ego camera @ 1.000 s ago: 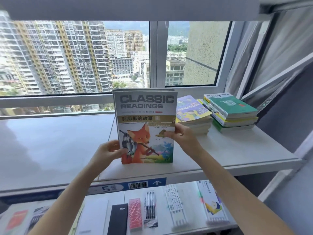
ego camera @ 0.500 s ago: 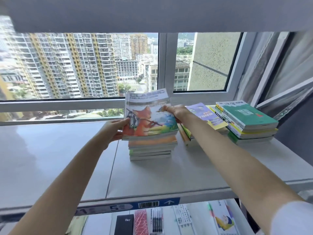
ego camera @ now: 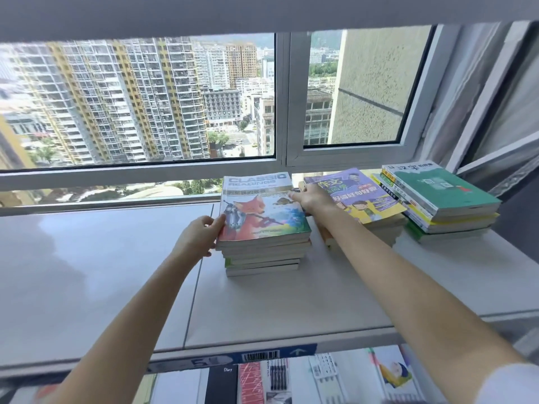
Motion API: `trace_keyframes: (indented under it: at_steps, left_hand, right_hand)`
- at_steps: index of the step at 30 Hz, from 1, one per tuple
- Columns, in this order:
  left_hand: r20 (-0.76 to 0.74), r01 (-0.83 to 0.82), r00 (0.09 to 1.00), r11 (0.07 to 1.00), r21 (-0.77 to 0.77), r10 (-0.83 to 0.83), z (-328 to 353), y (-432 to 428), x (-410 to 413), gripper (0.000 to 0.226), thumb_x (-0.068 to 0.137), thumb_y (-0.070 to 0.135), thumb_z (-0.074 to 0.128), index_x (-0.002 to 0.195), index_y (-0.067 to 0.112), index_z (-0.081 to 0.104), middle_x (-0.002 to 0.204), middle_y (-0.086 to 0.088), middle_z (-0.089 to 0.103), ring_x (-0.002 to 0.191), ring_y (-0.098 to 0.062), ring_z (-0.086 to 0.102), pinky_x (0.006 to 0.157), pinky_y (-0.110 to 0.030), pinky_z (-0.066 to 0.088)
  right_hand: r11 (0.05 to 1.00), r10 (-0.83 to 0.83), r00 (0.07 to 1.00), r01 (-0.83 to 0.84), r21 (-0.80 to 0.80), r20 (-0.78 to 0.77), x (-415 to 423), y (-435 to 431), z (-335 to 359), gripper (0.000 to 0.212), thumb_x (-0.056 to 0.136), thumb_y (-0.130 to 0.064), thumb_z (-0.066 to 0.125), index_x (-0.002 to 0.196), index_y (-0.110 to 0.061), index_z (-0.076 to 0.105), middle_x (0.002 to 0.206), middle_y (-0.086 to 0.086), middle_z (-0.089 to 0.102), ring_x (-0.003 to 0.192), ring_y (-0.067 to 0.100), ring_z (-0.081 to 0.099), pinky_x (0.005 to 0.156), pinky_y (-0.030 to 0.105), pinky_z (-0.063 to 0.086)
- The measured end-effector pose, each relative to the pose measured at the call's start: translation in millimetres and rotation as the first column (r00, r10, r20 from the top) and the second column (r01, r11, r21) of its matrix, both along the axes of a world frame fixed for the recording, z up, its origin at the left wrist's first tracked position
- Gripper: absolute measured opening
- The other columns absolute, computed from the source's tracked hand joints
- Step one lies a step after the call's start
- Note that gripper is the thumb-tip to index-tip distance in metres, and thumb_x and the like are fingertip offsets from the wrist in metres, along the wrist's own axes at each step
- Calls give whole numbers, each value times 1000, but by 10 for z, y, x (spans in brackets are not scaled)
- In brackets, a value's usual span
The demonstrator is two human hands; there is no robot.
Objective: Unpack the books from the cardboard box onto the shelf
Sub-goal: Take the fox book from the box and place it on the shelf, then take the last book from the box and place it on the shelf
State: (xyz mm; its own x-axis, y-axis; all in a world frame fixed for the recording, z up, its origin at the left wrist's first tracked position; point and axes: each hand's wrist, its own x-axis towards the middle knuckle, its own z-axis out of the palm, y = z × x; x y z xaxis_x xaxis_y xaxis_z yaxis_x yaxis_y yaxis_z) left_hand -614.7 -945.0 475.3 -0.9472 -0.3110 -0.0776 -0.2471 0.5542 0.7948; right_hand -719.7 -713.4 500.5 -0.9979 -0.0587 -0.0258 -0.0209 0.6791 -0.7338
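Observation:
The fox book (ego camera: 264, 212), titled "Classic Readings", lies flat on top of a stack of several books (ego camera: 262, 259) on the white shelf (ego camera: 291, 304). My left hand (ego camera: 201, 236) grips the book's left edge, thumb on the cover. My right hand (ego camera: 312, 199) holds its far right corner, with the fingers over the cover and the thumb hidden. A stack topped by a purple and yellow book (ego camera: 354, 196) stands right of it, and a green-topped stack (ego camera: 437, 196) sits farther right. The cardboard box is out of view.
A window frame (ego camera: 137, 177) runs along the back of the shelf and another shelf board (ego camera: 262, 10) hangs overhead. The lower shelf holds stationery: a black diary (ego camera: 223, 384), a pen pack (ego camera: 278, 379) and a picture book (ego camera: 395, 371). A blue barcode label (ego camera: 262, 355) marks the shelf's front edge.
The fox book went from upright in both hands to flat on top of the middle stack. Both hands followed it back and stay on its edges.

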Motion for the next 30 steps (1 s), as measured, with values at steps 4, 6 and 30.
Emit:
trace_keyframes:
  at_steps: [4, 6, 30]
  left_hand:
    - [-173, -152, 981, 896, -416, 86, 91, 48, 317, 51, 90, 49, 50, 125, 12, 51, 121, -10, 62, 112, -31, 55, 90, -40, 41]
    - [-326, -198, 945, 847, -493, 31, 135, 117, 566, 46, 88, 44, 54, 121, 12, 54, 116, -9, 63, 106, -31, 55, 86, -39, 41]
    - [425, 716, 684, 435, -546, -592, -2001, 574, 3435, 62, 90, 58, 41, 136, 16, 41, 139, -8, 47, 129, -29, 40, 97, -43, 41]
  right_hand:
    - [990, 138, 981, -131, 60, -139, 157, 222, 129, 34, 91, -47, 51, 94, -14, 48, 76, -1, 49, 70, 18, 45, 57, 29, 33]
    - [985, 171, 972, -162, 66, -160, 275, 350, 128, 38, 90, -53, 49, 98, -16, 48, 78, -5, 49, 69, 11, 45, 57, 27, 34]
    - [971, -135, 871, 21, 240, 472, 4521, 1145, -1980, 39, 91, -55, 43, 95, -17, 46, 87, 0, 51, 77, 18, 48, 57, 29, 31]
